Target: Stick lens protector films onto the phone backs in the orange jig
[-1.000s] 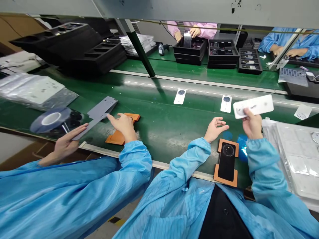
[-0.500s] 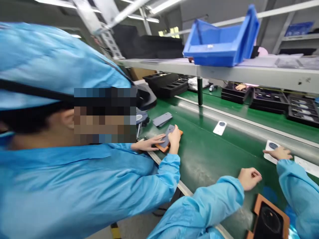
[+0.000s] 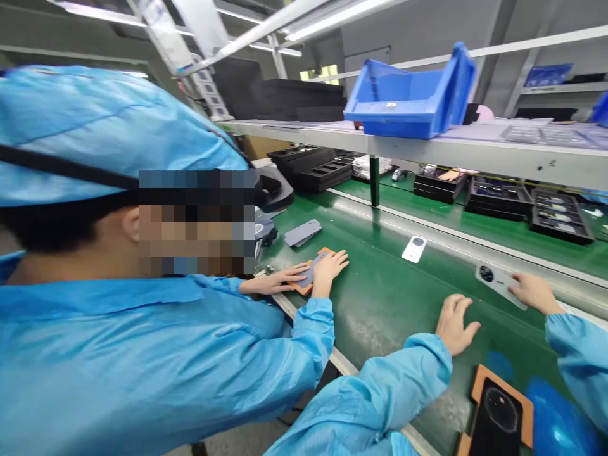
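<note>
My left hand (image 3: pixel 453 323) lies on the green belt (image 3: pixel 394 297) with its fingers spread and nothing in it. My right hand (image 3: pixel 534 292) grips one end of a white cover with a dark round window (image 3: pixel 498 280), which sits tilted just over the belt. An orange jig holding a black cover (image 3: pixel 496 411) lies close to me at the bottom right, beside blue film (image 3: pixel 560 424). To my left a co-worker in a blue cap and coat presses both hands on a grey piece in another orange jig (image 3: pixel 311 273).
A second white cover (image 3: pixel 413 248) lies further along the belt, and a grey piece (image 3: pixel 303 232) near the co-worker. Black trays (image 3: pixel 498 196) line the far side. A shelf (image 3: pixel 475 149) overhead carries a blue bin (image 3: pixel 408 95).
My left hand has gone from a loose fist to spread fingers on the belt. My right hand has taken hold of the white cover and shifted it. The co-worker's hands stay pressed on the jig.
</note>
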`<state>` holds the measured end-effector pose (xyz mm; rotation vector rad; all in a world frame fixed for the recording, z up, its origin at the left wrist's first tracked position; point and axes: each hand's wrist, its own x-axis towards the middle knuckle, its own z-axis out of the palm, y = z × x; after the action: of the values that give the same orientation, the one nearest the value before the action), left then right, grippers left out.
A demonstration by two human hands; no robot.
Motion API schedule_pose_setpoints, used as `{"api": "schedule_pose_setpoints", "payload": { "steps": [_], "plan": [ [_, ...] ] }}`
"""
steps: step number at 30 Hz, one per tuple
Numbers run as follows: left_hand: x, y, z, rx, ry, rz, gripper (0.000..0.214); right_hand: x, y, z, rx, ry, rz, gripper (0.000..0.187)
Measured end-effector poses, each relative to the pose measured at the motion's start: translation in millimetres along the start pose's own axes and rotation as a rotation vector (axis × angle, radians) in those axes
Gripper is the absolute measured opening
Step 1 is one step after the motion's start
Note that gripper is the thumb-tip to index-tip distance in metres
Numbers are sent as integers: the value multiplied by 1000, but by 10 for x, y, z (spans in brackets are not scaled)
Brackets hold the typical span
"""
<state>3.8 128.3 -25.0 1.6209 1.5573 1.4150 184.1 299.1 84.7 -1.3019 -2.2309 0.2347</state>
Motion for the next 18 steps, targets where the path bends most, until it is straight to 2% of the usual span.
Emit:
{"api": "schedule_pose_setpoints", "payload": {
  "steps": [2, 3, 4, 6, 7, 8, 10, 11, 14, 17, 18],
  "plan": [
    [53, 151, -180, 139, 20, 107, 84, -378, -130, -118, -45, -120, -70, 4],
    [58, 244, -245, 170, -49, 163, 83, -636, -256, -209, -75, -175, -130, 7],
    [39, 347, -289, 170, -167, 220, 73, -922, -424, -330, -140, -237, -248, 13],
    [-86, 562, -330, 84, -481, 322, 35, -1484, -848, -641, -300, -274, -448, 22],
    [-177, 655, -343, 29, -577, 327, 26, -1704, -1065, -808, -352, -284, -493, 22],
    [-269, 721, -362, -26, -596, 311, 23, -1859, -1241, -970, -388, -276, -485, 21],
    [-384, 728, -421, -138, -524, 203, 21, -2021, -1339, -1274, -432, -228, -336, 23],
    [-392, 668, -450, -166, -444, 106, 20, -2093, -1238, -1433, -429, -192, -224, 28],
    [-322, 371, -510, -152, -187, -275, 28, -2590, -595, -1998, -323, 19, 259, 33],
    [-313, 198, -616, -430, -9, -540, 24, -3400, 49, -2531, -145, 346, 925, 27],
    [-329, 197, -662, -537, 30, -604, 20, -3649, 222, -2658, -144, 411, 1032, 22]
  ]
}}
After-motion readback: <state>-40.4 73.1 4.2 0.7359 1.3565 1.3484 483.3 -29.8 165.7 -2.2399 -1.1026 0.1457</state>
